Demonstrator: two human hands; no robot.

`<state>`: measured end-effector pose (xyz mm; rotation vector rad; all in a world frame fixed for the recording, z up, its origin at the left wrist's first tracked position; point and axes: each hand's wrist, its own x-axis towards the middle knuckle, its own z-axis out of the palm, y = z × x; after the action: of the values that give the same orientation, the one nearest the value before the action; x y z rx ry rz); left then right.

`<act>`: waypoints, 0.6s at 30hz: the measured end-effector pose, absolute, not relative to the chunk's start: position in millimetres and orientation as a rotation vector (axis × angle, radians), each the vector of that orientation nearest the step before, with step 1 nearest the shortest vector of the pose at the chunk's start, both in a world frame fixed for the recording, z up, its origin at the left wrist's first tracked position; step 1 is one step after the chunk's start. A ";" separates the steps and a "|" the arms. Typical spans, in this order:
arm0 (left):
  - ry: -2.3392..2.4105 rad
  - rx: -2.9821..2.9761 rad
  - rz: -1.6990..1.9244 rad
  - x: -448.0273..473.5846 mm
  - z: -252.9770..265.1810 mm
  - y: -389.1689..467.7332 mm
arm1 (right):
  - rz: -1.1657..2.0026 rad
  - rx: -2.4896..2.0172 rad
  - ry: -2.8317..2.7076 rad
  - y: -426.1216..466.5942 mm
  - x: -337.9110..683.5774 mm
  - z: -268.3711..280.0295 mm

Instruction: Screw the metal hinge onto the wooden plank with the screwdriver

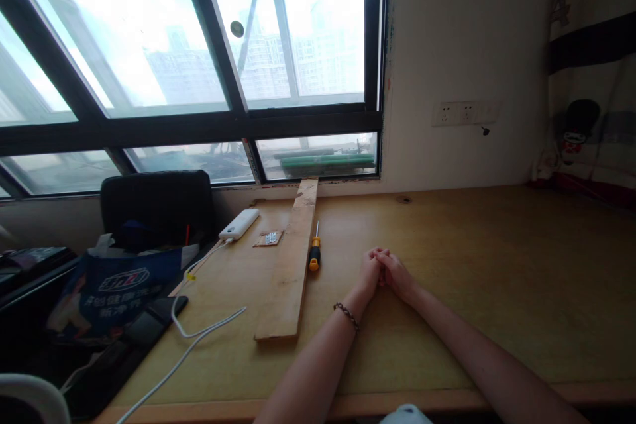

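Head view: we hold our left hand (368, 276) and right hand (396, 274) clasped together over the table (477, 271), fingers closed on each other; near this grip, to its left, lies the screwdriver (315, 254); further left, the wooden board (283, 278); past that, a small packet (271, 238) and a white device (240, 224).

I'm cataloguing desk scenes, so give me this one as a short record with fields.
Hands: left hand and right hand clasped together
Left wrist: braided bracelet
Nearest tool: yellow-and-black screwdriver, lying left of the hands
Beyond it: long wooden board
Left of board: white device with cable; small packet, contents unclear
Surface: wooden table
Background: window
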<state>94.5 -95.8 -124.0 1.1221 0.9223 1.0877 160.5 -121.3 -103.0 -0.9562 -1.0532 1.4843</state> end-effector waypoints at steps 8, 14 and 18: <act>0.905 1.116 1.085 93.8 -121.9 -97.5 | 1.469 -1.008 -1.101 -120.6 161.4 -106.7; 0.786 1.028 1.182 92.3 -116.3 -97.1 | 0.722 -1.295 -1.463 -130.2 182.2 -68.2; 0.719 0.931 1.157 90.7 -112.6 -100.0 | 0.793 -1.160 -1.403 -186.4 203.2 -36.6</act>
<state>90.7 -100.0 -112.6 0.9311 0.7189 1.1574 203.2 -186.4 -36.6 -1.1603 -1.4033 0.7926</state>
